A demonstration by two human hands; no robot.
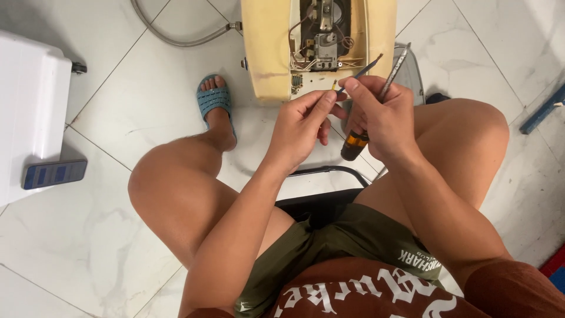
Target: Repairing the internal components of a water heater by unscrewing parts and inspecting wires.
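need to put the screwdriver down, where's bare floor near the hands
Bare tile lies left of the sandalled foot, between it and the white unit; more lies right of the right knee, before the blue bar. It is crowded ahead: the left hand and right hand, with its screwdriver, work against the opened cream appliance.

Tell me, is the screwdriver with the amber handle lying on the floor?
No, the screwdriver is held in the right hand, its amber handle sticking out below the palm, above the tiled floor.

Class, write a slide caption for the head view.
Both hands pinch a thin wire; right also holds a screwdriver.
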